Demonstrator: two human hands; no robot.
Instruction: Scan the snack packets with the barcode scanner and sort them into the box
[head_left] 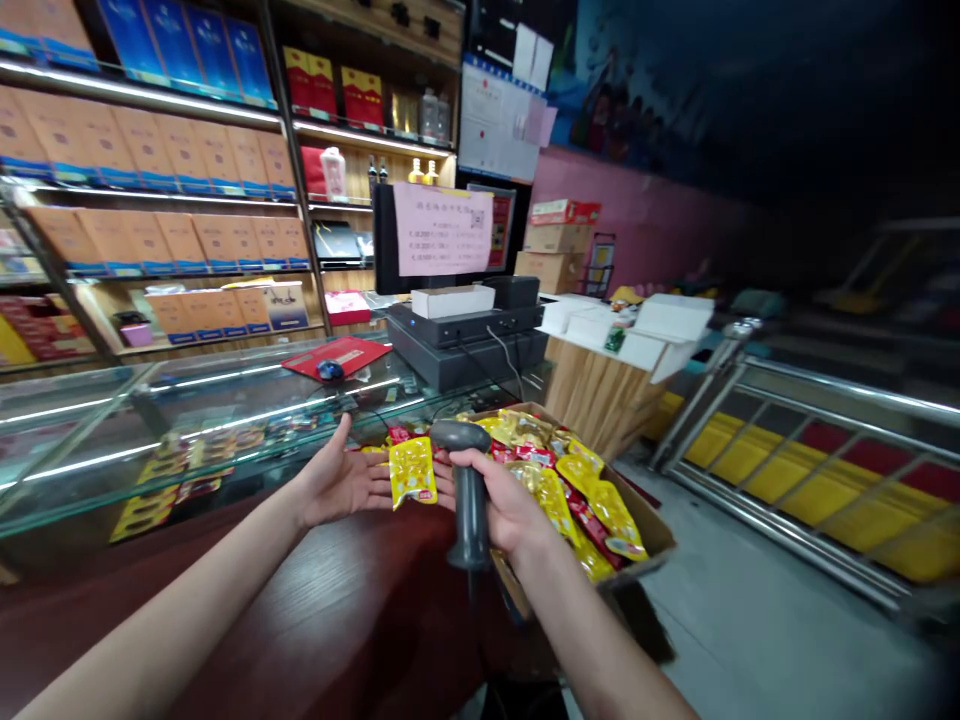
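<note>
My left hand (341, 485) is palm up with its fingers stretched out, and a shiny yellow snack packet (412, 472) rests across them. The thumb points up, away from the packet. In my right hand (510, 505) is a dark grey handheld barcode scanner (471, 500), with the fingers wrapped round its grip. The scanner's head (459, 435) is just right of the packet, its handle pointing down and a cable running from the bottom. Behind the scanner and to its right is an open cardboard box (654, 548) filled with yellow and red snack packets (581, 490).
A glass display counter (225, 405) runs along the left, bearing a red folder (319, 362) with a computer mouse (330, 370). A monitor (386, 240) stands over dark grey equipment (465, 350). Below my arms is a dark red tabletop (300, 610). A metal railing (847, 390) stands right.
</note>
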